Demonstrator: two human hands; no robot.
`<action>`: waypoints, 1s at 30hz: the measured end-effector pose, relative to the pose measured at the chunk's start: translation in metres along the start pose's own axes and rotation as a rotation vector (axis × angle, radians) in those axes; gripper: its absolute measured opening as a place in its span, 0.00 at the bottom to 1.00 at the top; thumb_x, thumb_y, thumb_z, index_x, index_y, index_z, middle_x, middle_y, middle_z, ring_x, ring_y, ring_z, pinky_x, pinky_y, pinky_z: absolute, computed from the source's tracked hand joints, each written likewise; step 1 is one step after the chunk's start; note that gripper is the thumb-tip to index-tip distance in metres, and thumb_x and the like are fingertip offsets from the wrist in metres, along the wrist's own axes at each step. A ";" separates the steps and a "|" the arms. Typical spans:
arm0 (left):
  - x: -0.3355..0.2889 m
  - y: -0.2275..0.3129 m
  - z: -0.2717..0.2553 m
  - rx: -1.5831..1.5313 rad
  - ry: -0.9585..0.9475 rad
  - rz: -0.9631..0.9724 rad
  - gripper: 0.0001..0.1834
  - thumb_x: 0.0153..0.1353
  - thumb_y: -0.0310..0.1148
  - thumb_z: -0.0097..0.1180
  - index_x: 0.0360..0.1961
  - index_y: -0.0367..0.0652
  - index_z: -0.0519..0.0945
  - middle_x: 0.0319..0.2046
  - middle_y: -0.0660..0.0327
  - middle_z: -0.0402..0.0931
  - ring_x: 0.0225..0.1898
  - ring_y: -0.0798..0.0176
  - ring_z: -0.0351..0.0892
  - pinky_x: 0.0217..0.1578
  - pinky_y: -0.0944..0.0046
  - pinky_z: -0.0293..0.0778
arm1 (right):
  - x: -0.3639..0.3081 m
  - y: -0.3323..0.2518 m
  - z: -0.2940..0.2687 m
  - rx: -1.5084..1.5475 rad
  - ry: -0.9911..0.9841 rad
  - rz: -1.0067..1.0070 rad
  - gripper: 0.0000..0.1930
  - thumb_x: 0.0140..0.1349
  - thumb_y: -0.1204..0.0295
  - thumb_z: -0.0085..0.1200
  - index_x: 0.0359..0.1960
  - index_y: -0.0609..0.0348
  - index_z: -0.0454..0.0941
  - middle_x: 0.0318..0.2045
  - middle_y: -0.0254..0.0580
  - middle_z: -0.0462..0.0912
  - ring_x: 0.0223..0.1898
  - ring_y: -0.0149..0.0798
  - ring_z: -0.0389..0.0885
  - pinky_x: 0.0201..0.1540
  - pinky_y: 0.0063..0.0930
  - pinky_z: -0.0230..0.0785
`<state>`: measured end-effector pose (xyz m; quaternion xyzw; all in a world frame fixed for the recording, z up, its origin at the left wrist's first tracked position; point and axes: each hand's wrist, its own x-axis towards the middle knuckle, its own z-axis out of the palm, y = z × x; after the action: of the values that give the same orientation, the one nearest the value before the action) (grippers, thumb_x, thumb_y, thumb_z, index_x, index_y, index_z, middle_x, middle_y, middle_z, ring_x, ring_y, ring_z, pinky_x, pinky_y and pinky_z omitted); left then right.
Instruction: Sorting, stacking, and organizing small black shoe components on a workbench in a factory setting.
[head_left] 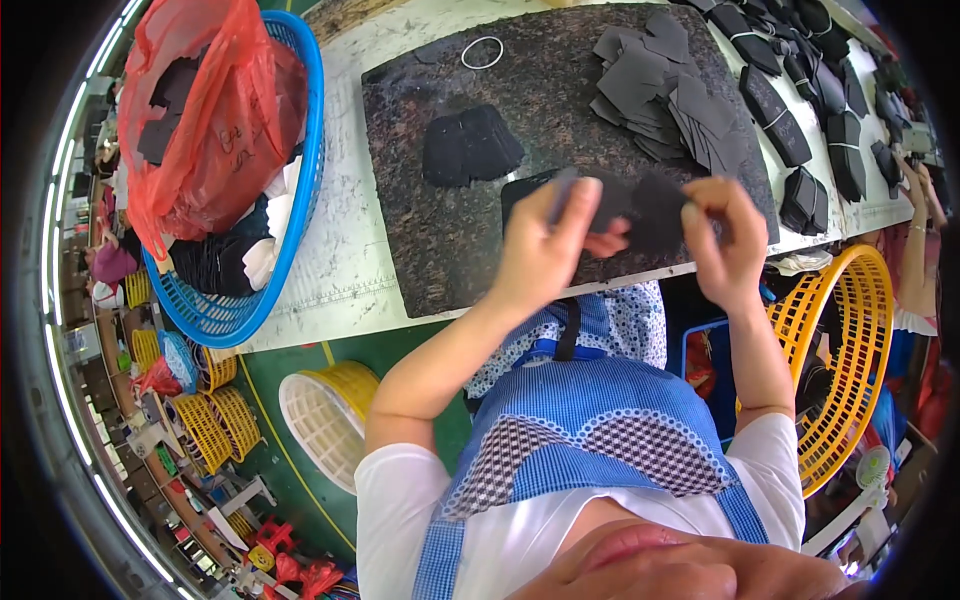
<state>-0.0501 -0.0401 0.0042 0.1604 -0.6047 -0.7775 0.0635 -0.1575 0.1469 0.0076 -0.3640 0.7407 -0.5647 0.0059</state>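
Observation:
Over the near edge of a dark speckled board (400,230), my left hand (550,240) closes on dark fabric pieces (610,195), its thumb on top. My right hand (725,235) pinches the right side of a thin dark fabric piece (660,212) stretched between the hands; some of it is blurred. A flat black thing with a rounded corner (517,190) lies partly hidden behind my left hand. Farther left on the board rests a low pile of black fabric pieces (470,147). A loose heap of dark grey cut pieces (655,85) spreads at the far right, and a white ring-shaped band (482,52) lies at the back.
A blue basket (312,140) with a red plastic bag (215,130) stands on the left. Tied dark bundles (775,115) line the table's right. A yellow basket (870,370) is at the right, another (350,390) below the table. Another person's arm (915,230) shows far right.

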 end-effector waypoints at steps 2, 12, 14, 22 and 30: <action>-0.009 0.006 -0.024 0.017 0.097 -0.087 0.25 0.74 0.49 0.49 0.45 0.32 0.80 0.29 0.53 0.84 0.25 0.64 0.85 0.25 0.69 0.80 | 0.018 0.007 -0.006 0.137 0.089 0.246 0.05 0.65 0.76 0.58 0.35 0.67 0.76 0.27 0.31 0.76 0.22 0.20 0.72 0.25 0.16 0.64; -0.036 0.008 -0.046 0.276 -0.454 -0.294 0.10 0.62 0.32 0.64 0.38 0.35 0.83 0.27 0.58 0.84 0.25 0.67 0.83 0.28 0.68 0.78 | 0.021 -0.040 0.034 -0.027 -0.482 -0.315 0.28 0.46 0.72 0.72 0.53 0.57 0.79 0.46 0.41 0.83 0.42 0.46 0.79 0.42 0.35 0.74; -0.049 0.013 -0.044 0.536 -0.574 -0.241 0.12 0.60 0.34 0.67 0.36 0.35 0.82 0.20 0.59 0.81 0.21 0.67 0.81 0.28 0.66 0.77 | 0.000 -0.037 0.033 -0.031 -0.647 -0.253 0.10 0.52 0.72 0.70 0.32 0.60 0.83 0.27 0.35 0.84 0.30 0.39 0.81 0.32 0.32 0.72; -0.065 0.017 -0.082 0.527 -0.407 0.015 0.12 0.61 0.34 0.66 0.32 0.34 0.82 0.35 0.59 0.75 0.31 0.66 0.79 0.33 0.67 0.74 | -0.024 -0.014 0.022 0.382 -0.721 0.392 0.07 0.65 0.71 0.63 0.36 0.62 0.83 0.27 0.38 0.83 0.26 0.26 0.80 0.28 0.26 0.70; -0.054 -0.005 -0.074 1.002 -0.438 0.368 0.11 0.61 0.33 0.58 0.33 0.35 0.73 0.71 0.38 0.55 0.74 0.33 0.50 0.72 0.40 0.50 | 0.030 0.027 0.065 -0.333 -0.420 -0.298 0.07 0.57 0.75 0.64 0.37 0.61 0.83 0.33 0.42 0.79 0.35 0.46 0.81 0.36 0.34 0.75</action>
<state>0.0259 -0.0913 -0.0078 -0.1019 -0.9161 -0.3876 -0.0127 -0.1666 0.0793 -0.0260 -0.5735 0.7440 -0.3425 0.0161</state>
